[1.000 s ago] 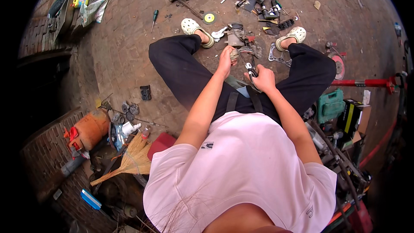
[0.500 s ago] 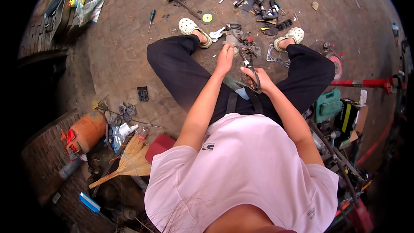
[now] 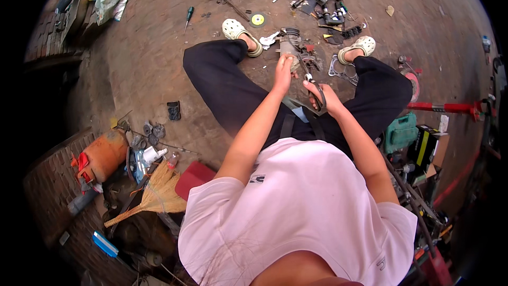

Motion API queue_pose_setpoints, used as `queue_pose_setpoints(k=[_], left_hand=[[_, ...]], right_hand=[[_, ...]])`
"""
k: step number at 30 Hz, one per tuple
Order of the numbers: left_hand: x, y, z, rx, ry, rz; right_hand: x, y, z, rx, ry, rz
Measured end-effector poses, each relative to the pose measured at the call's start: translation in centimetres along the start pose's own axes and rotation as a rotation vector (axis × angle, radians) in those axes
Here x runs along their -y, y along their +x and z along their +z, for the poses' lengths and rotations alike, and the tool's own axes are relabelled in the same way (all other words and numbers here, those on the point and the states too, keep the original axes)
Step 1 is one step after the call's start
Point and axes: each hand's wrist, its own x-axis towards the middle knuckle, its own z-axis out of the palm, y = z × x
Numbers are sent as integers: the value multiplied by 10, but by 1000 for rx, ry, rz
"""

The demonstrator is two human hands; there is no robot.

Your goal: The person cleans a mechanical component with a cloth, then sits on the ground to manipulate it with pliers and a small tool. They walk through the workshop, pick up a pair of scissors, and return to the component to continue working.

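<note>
My left hand (image 3: pixel 284 76) is closed on a small pale metal piece (image 3: pixel 294 65) at the near end of a dirty cylindrical metal assembly (image 3: pixel 289 47) between my feet. My right hand (image 3: pixel 328 99) grips dark-handled pliers (image 3: pixel 319 93), thumb raised along them. Their silver head (image 3: pixel 308 77) points up toward a thin rod or cable beside my left fingers; whether the jaws touch it, I cannot tell. A metal gasket (image 3: pixel 338 73) lies by my right foot, and a white rag (image 3: pixel 269 40) by my left foot.
Scattered metal parts (image 3: pixel 330 8), a screwdriver (image 3: pixel 189 17) and a yellow disc (image 3: pixel 257 19) lie ahead. An orange gas cylinder (image 3: pixel 106 156) and straw broom (image 3: pixel 157 193) are at left. A red jack bar (image 3: pixel 450 107), green case (image 3: pixel 400 131) and cardboard box (image 3: pixel 438 154) are at right.
Since one second ago the pliers have turned slightly in my right hand, their head now nearer the rod. Both hands have shifted slightly right in the picture.
</note>
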Motion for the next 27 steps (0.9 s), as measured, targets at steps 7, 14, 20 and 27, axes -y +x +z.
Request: queue_pose_setpoints(k=[7, 14, 20, 27], left_hand=[[3, -3, -23, -122, -227, -460], [2, 1, -9, -259, 143, -160], [13, 9, -10, -278, 212, 91], [0, 1, -13, -132, -134, -133]], right_hand=[[-7, -6, 28, -382, -828, -206], [7, -7, 25, -348, -919, -202], [-1, -2, 28, -347, -776, -208], [1, -9, 35, 127, 345, 34]])
